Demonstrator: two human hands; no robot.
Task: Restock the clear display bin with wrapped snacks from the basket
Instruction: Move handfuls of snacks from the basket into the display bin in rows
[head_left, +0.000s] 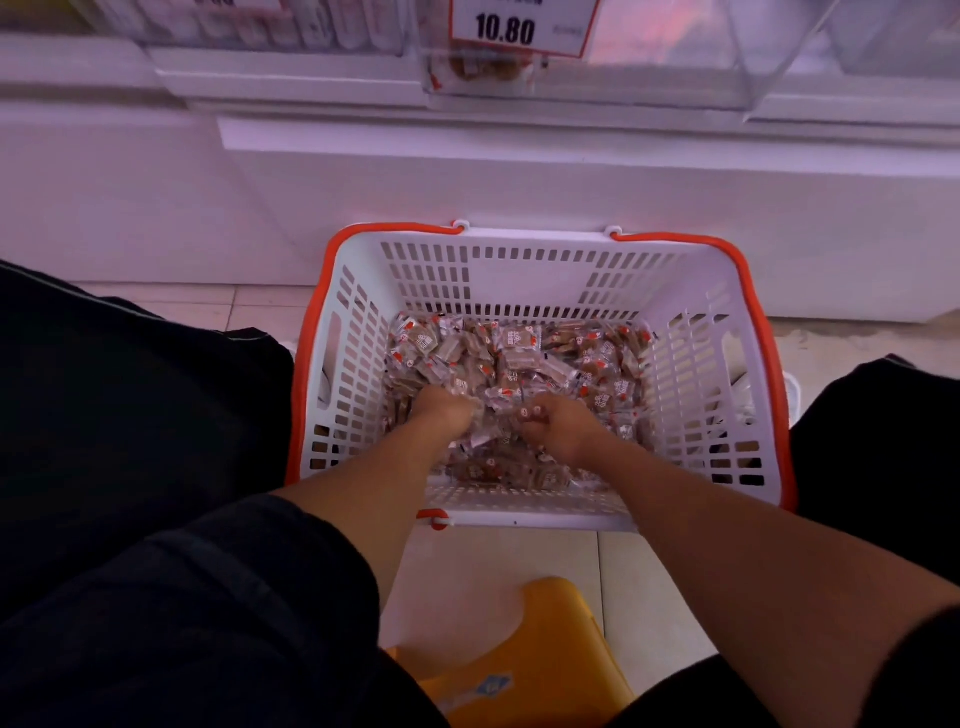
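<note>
- Left hand (445, 413) and right hand (558, 427), centre frame, both dug into wrapped snacks (524, 358), fingers curled round a bunch.
- Snacks heaped in white basket (691, 291) with orange rim, on floor, mid-frame.
- Yellow stool (524, 660) bottom centre.
- Clear display bin (587, 67) top centre, nearly bare, few snacks at its left; price tag (522, 26) reading 10.80.

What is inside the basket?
The basket holds a pile of wrapped snacks, with the left hand and right hand dug into them. Its floor is covered, and the fingertips are buried.
</note>
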